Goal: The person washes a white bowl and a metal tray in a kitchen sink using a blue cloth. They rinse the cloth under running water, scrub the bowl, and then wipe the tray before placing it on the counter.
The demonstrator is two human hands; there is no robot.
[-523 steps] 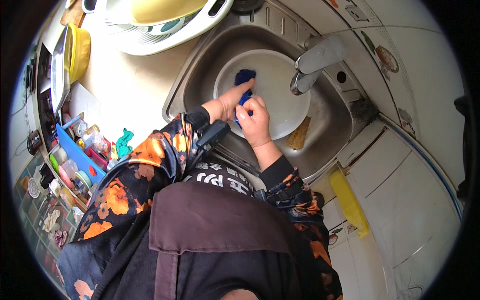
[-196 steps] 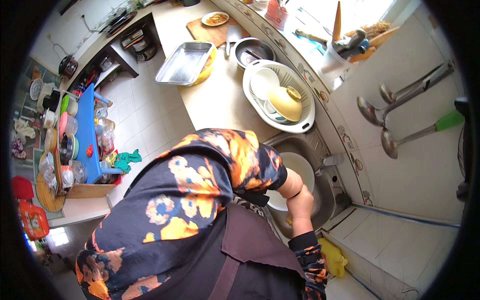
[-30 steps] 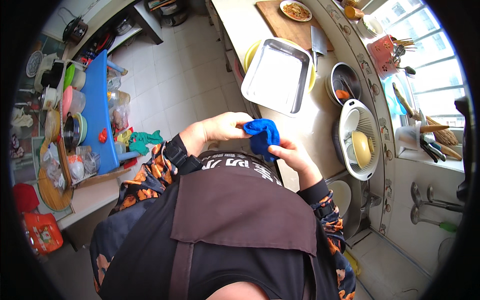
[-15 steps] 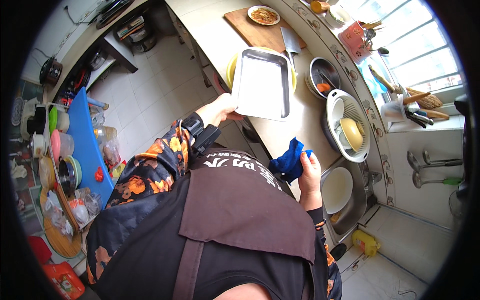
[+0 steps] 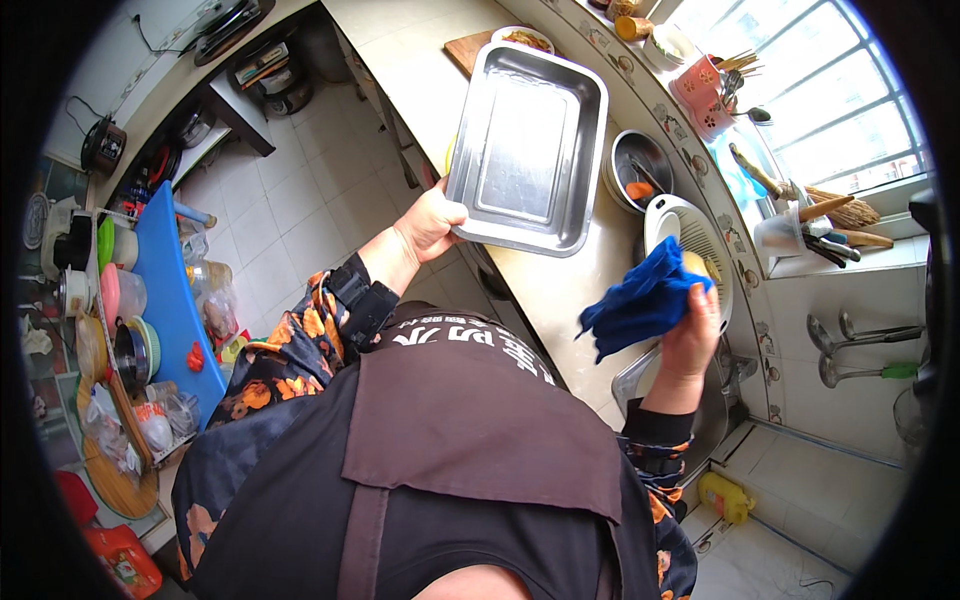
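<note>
My left hand [image 5: 431,222] grips a grey metal baking tray [image 5: 530,150] by its near left corner. The tray is held up above the counter, its hollow inside facing me. My right hand [image 5: 690,330] is closed on a crumpled blue cloth [image 5: 645,300], to the right of the tray and apart from it. The cloth hangs above the counter edge and hides part of the white colander [image 5: 725,225] behind it. Under the tray, the cutting board [image 5: 466,50] and a plate of food [image 5: 522,38] are partly covered.
A metal bowl [image 5: 640,165] with an orange piece in it stands between tray and wall. The sink [image 5: 712,425] lies beyond my right forearm. Utensil holders [image 5: 702,100] line the windowsill. To the left are a blue panel [image 5: 175,300] and a crowded rack.
The tray has come up closer and tilted, so its inside now shows darker. My right hand has lifted the blue cloth up and to the right, in front of the colander.
</note>
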